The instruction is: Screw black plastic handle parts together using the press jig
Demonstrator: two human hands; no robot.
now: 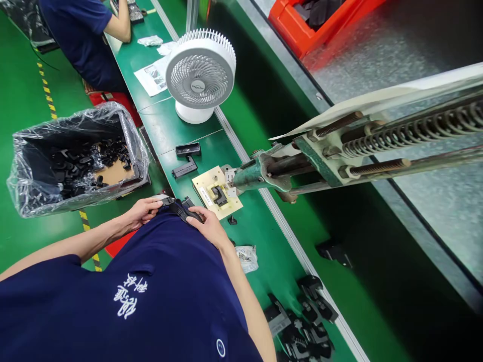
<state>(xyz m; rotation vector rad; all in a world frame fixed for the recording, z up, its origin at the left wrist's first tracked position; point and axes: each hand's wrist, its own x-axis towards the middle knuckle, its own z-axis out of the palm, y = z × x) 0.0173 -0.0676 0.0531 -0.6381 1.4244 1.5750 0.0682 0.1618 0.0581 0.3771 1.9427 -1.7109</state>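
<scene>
- My left hand (pixel 145 211) pinches one end of a cluster of black parts (pixel 181 209) in front of my shirt, thumb and fingers closed on it; a pale edge shows at the fingertips.
- My right hand (pixel 207 225) grips the other end, fingers over the top. The cluster spans the gap between my hands, left of the frame's centre; whether it is one piece or several, I can't tell.
- Just beyond my right hand, near the centre, a cream fixture plate (pixel 206 182) bears a dark piece (pixel 219 196); a small black part (pixel 233 220) lies beside the plate.
- A worn metal clamp (pixel 249 173) reaches from the right side to the plate's edge.
- Farther up, two black housings (pixel 188 149) lie on the green bench (pixel 166 120).
- At left, a plastic-lined crate (pixel 49 201) holds many black pieces.
- Upper centre, a white fan (pixel 200 75); upper left, a co-worker's arm (pixel 119 25).
</scene>
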